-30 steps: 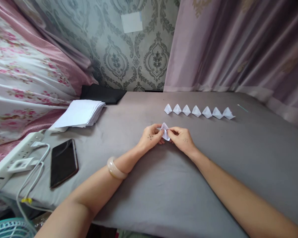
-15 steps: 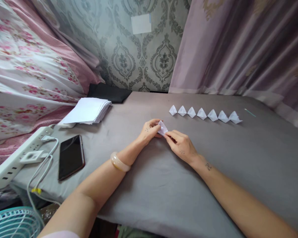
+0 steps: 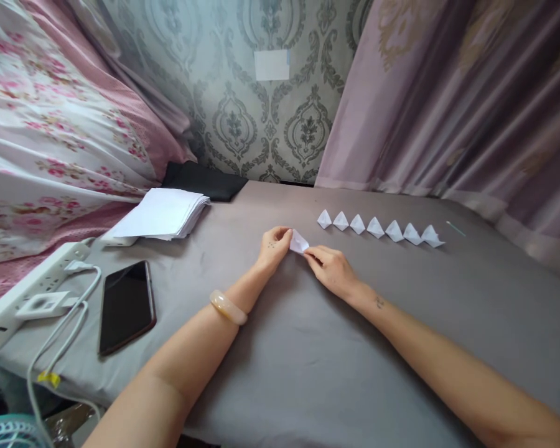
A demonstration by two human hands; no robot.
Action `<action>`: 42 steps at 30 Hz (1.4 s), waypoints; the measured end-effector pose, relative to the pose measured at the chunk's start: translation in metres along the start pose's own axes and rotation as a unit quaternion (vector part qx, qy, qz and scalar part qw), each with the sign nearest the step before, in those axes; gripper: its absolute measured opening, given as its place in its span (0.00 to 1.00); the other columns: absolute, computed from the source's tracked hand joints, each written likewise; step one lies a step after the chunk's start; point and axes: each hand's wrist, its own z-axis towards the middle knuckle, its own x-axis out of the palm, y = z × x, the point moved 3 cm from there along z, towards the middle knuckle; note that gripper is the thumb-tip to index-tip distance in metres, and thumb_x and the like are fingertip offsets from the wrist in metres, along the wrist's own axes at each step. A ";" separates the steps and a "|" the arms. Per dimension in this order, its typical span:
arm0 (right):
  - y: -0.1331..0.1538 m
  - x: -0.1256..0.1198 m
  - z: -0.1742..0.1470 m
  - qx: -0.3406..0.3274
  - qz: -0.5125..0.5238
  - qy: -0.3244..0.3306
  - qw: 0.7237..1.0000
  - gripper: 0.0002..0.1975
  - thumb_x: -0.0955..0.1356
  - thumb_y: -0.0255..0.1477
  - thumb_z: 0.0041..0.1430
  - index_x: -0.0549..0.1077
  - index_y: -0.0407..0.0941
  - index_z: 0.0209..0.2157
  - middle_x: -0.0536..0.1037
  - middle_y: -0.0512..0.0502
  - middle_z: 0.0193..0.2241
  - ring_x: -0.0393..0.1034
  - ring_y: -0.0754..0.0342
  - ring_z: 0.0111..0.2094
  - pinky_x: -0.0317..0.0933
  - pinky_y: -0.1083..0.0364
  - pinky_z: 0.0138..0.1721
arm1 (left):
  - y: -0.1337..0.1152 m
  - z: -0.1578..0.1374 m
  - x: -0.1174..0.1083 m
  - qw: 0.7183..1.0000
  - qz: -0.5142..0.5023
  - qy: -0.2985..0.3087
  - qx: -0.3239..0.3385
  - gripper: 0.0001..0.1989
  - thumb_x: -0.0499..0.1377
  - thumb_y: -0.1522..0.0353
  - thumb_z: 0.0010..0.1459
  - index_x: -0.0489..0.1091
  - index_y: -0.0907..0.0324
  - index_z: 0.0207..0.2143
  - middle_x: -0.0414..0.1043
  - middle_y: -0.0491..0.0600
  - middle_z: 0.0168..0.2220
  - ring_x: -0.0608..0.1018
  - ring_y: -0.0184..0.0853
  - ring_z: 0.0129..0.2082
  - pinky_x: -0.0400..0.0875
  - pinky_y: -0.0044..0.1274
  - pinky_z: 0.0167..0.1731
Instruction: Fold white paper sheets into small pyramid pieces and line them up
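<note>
A small piece of folded white paper [image 3: 299,242] is held between my two hands, just above or on the grey cloth of the table. My left hand [image 3: 275,246] pinches its left corner between thumb and fingers. At its lower right corner, my right hand [image 3: 330,266] grips it with the fingertips. Several folded white paper boats [image 3: 375,228] stand in a slanting row to the right, beyond my right hand. A pale bangle [image 3: 228,307] sits on my left forearm.
Left of my hands lie a stack of white paper [image 3: 163,213], a black folded item [image 3: 205,180] and a phone [image 3: 127,308]. A power strip [image 3: 32,286] with cables [image 3: 81,311] runs along the left edge. A thin pale stick [image 3: 456,228] lies far right.
My left thumb has moved from the paper's face to its left corner, and the paper now looks flatter. Both hands keep hold. The whole view has shifted slightly.
</note>
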 end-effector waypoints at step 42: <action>-0.021 0.020 0.073 0.249 -0.138 0.038 0.958 0.19 0.57 0.27 0.66 0.63 0.40 0.56 0.75 0.33 0.48 0.72 0.46 0.46 0.61 0.52 0.44 | 0.017 0.018 -0.008 0.994 0.101 -0.007 -0.029 0.12 0.55 0.73 0.52 0.73 0.66 0.38 0.77 0.56 0.35 0.77 0.33 0.33 0.70 0.23 0.35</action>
